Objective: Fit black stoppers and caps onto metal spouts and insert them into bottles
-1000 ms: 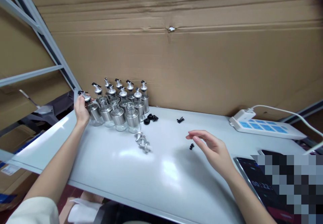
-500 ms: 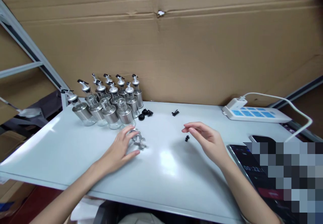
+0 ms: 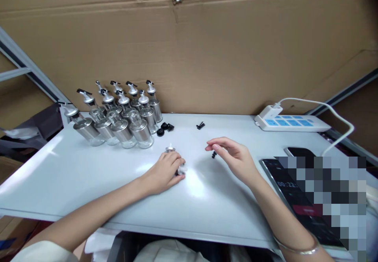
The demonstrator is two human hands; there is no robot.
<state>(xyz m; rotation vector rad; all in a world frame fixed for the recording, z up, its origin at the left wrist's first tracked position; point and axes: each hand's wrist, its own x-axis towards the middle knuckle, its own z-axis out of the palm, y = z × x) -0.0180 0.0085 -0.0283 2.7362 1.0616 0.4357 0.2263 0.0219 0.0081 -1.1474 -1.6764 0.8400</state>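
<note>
As left hand (image 3: 163, 172) covers silver spouts (image 3: 182, 170), right hand (image 3: 234, 157) hovering

Left-rear bottles (image 3: 141, 131) block passage; the front-middle table (image 3: 196, 213) gives room.

Twelve bottles (image 3: 119, 130), nine spouts (image 3: 124, 100) (fitted)

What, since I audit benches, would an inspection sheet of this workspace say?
Surface: pale, glossy tabletop.
Work things: bottles grouped at left, many topped with silver spouts, several front ones without; round black parts beside them.
Clutter: phone at right, partly pixelated.
Hands: left hand over silver pieces, grip unclear; right hand loosely curled near tiny black pieces, nothing seen in it.
Cables: white cable looping from charger on power strip.
Surroundings: cardboard behind; metal frame at left.
</note>
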